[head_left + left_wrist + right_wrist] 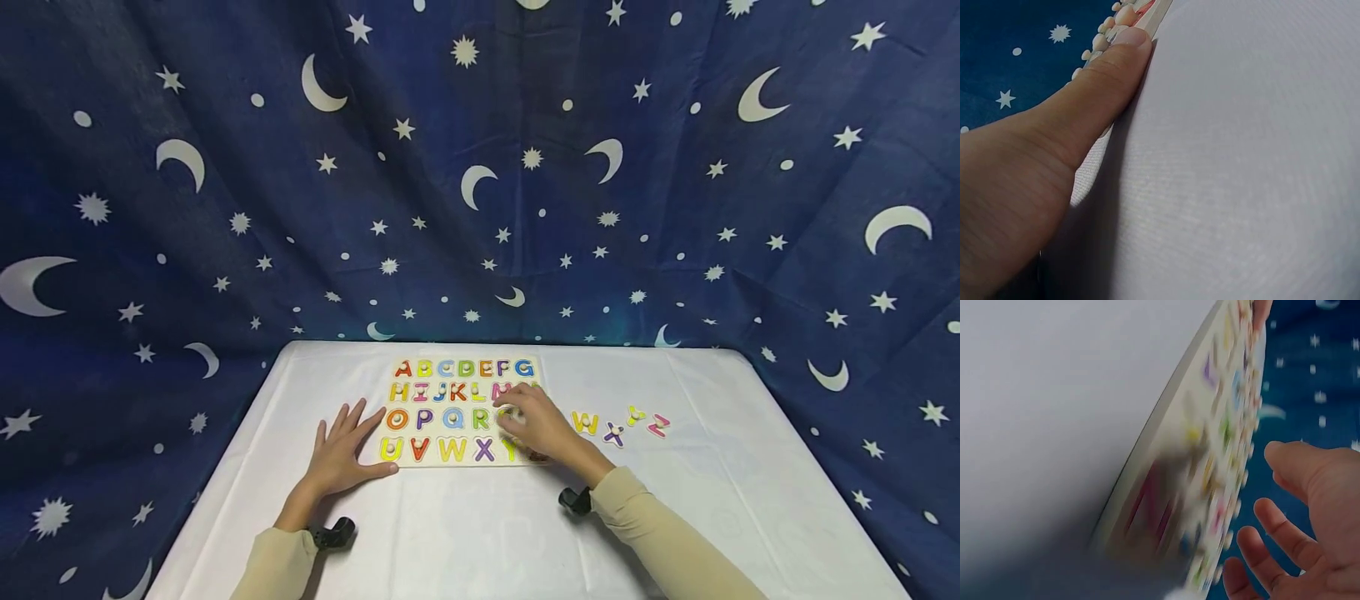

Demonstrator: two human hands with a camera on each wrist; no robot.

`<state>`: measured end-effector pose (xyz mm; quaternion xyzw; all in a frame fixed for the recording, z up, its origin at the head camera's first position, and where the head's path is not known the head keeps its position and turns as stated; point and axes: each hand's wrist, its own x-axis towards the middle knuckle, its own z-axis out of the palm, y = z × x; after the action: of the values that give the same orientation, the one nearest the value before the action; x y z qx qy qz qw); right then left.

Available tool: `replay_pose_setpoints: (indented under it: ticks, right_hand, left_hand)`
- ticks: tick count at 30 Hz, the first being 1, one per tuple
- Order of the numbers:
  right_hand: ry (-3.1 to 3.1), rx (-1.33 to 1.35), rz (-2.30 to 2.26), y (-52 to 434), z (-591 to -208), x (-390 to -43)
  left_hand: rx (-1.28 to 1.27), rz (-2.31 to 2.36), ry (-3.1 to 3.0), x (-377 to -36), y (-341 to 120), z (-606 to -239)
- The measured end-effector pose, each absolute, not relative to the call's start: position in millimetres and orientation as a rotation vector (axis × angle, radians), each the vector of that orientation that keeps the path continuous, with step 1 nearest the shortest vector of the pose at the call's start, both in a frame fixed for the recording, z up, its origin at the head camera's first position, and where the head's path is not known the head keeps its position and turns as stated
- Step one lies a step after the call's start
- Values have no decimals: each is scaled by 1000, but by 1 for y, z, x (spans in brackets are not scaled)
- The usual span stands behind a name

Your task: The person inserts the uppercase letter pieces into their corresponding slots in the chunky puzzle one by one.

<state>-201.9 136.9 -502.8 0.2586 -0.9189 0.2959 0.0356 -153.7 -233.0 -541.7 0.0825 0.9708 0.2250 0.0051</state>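
A wooden alphabet puzzle board [465, 464] lies on the table, most of its colourful letters carrying small round knobs. My left hand [337, 458] is spread at its left side, with the thumb [1104, 78] touching the lower left corner. Above the board's right part hovers my right hand [540, 423], fingers loosely bent and apart, holding nothing in the right wrist view; it covers some letters. In the bottom row, W, X and Y show no knobs. Right of the board lie loose letter pieces: a yellow W [585, 422], purple X [613, 433], yellow Y [635, 415] and pink Z [658, 426].
A white cloth [465, 542] covers the table. Behind its far edge hangs a dark blue curtain [420, 183] with moons and stars. A black wrist camera [333, 533] sits on the left wrist, another [575, 501] on the right.
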Motion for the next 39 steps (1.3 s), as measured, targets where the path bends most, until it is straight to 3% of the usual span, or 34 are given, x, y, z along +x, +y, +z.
replay_pose_setpoints:
  ticks: [14,39]
  right_hand:
    - [-2813,451,784,256,-522,-203]
    - [-2855,391,771,266,-526,-198]
  left_hand:
    - [263,725,3057,-154,-237,-542]
    - [274,741,3042,-154,-234,-545]
